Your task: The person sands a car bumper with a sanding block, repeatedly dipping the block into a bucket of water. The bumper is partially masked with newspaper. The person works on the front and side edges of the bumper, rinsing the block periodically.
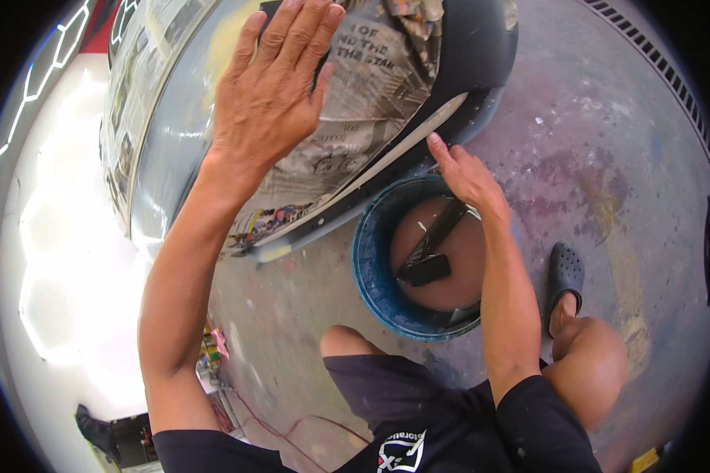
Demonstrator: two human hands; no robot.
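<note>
My left hand (pixel 272 83) lies with its fingers stretched out over a flat black pad (pixel 323 61), pressed to a curved car body panel (pixel 183 114) in grey with a yellowish patch. Most of the pad is hidden under the fingers. Newspaper (pixel 355 98) covers the opening beside it. My right hand (pixel 467 175) touches the lower black edge of the bumper (pixel 467 71), one finger extended along it, with nothing seen in it. Below that hand stands a blue bucket (pixel 371 264) of murky brownish water, holding a long dark tool (pixel 443 229) and a black block (pixel 427 270).
Stained concrete floor (pixel 521 260) surrounds the bucket, close to my bent knees. A foot in a grey clog (pixel 566 276) stands to its right. Reddish cable (pixel 315 418) runs along the floor at lower left. A drain grate (pixel 655 47) crosses the far right.
</note>
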